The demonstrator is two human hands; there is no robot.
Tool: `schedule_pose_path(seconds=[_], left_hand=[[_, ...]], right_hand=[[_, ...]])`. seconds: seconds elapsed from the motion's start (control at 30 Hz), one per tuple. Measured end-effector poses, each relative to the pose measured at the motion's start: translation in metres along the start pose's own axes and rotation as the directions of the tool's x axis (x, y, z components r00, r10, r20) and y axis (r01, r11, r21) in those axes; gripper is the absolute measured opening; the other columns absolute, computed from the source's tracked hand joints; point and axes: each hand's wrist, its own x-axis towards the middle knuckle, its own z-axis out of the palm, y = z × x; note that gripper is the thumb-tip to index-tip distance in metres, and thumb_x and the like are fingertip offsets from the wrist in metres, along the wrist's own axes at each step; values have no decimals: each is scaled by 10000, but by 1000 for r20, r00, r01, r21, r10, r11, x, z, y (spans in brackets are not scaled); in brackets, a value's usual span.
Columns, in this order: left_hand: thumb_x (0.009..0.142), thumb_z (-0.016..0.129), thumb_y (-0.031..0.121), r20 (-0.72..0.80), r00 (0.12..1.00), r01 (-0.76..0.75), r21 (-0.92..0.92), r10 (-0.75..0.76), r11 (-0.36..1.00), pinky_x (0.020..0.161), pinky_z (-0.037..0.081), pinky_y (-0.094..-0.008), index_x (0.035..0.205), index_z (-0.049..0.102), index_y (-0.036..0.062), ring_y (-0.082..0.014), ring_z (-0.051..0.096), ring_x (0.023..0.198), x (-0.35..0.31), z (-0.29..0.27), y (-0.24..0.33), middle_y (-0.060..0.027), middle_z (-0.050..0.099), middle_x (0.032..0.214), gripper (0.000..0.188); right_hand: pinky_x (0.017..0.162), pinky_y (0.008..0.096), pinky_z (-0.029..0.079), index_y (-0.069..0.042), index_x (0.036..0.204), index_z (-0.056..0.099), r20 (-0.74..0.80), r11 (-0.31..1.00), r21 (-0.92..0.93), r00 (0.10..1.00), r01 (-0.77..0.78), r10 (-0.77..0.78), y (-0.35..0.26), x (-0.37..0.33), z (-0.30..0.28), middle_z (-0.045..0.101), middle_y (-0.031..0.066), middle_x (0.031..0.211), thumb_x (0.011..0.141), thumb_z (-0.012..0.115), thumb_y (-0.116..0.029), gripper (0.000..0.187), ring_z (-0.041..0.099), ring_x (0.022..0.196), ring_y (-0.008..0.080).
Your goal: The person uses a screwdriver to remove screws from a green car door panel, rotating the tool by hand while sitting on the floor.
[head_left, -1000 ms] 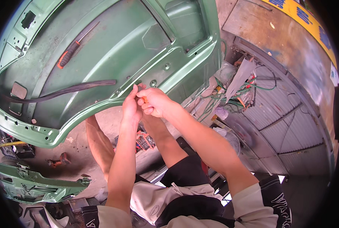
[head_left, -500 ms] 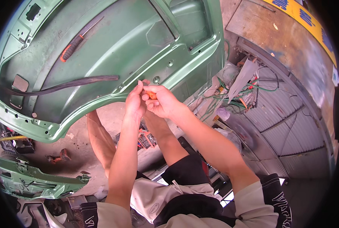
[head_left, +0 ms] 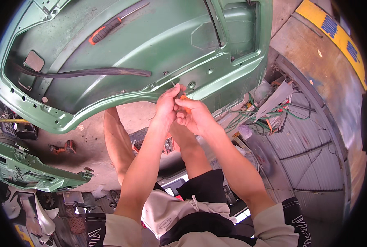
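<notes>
A large green car body panel point(head_left: 159, 41) lies in front of me, its curved cut-out edge close to my hands. My right hand point(head_left: 196, 117) is closed around an orange handle point(head_left: 184, 99), probably a screwdriver's, mostly covered by fingers. Against it, my left hand point(head_left: 166, 105) pinches at the front of the handle; a thin tip shows just above those fingertips, beside the panel. Whether it touches the panel, I cannot tell. Farther left on the panel rest a black-and-orange screwdriver point(head_left: 105, 33) and a long black rubber strip point(head_left: 89, 73).
A cordless drill point(head_left: 64, 147) is on the floor at left, above another green body part point(head_left: 31, 173). Tangled green cables point(head_left: 255, 113) lie right of the panel. Corrugated metal sheeting point(head_left: 298, 136) and a worn board with a yellow band point(head_left: 335, 29) fill the right.
My view has shifted, so the panel sits higher and farther right in it. Both hands keep their place beside the panel's edge, and the thin tip now shows above the left fingers.
</notes>
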Motion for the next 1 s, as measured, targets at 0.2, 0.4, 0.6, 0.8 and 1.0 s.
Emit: schedule_pose_path(seconds=[0.2,0.4,0.6,0.8,1.0], left_hand=[[1033,562,307,14,997,-71,-64,72,995,822,504,-346,1155,643,29,-161,589,1000,1,-1,10,-72,654,1119,313],[991,642,284,-122,992,-29,26,32,999,700,442,-283,1069,685,72,-107,588,842,3,12,6,-9,662,913,230],[966,686,274,-127,992,-20,-17,18,1000,596,454,-270,1018,670,19,-110,573,806,-1,11,11,-41,641,924,261],[972,670,245,-113,989,-85,62,91,994,734,482,-311,980,697,14,-145,585,839,0,24,14,-45,657,928,233],[971,665,283,-153,988,-40,-28,36,999,837,402,-327,1042,723,59,-136,561,963,1,16,13,-22,681,1004,241]], right_hand=[[529,299,513,-12,1022,549,102,902,-386,962,-195,251,-17,25,-12,604,88,733,917,631,-222,249,534,528,155],[681,426,561,-1,1132,589,227,-202,-959,966,199,-122,-32,6,12,708,248,920,790,681,-102,368,725,841,358],[479,262,459,16,1196,552,37,975,-184,991,-121,130,-9,9,-2,600,82,782,904,633,-131,336,542,564,125],[496,293,488,33,1276,510,193,652,-758,958,9,211,-48,22,-7,621,104,843,899,598,-112,413,610,606,131],[706,386,588,51,1268,516,357,-270,-918,903,291,-240,-31,9,8,674,203,995,754,767,-131,601,731,853,303]])
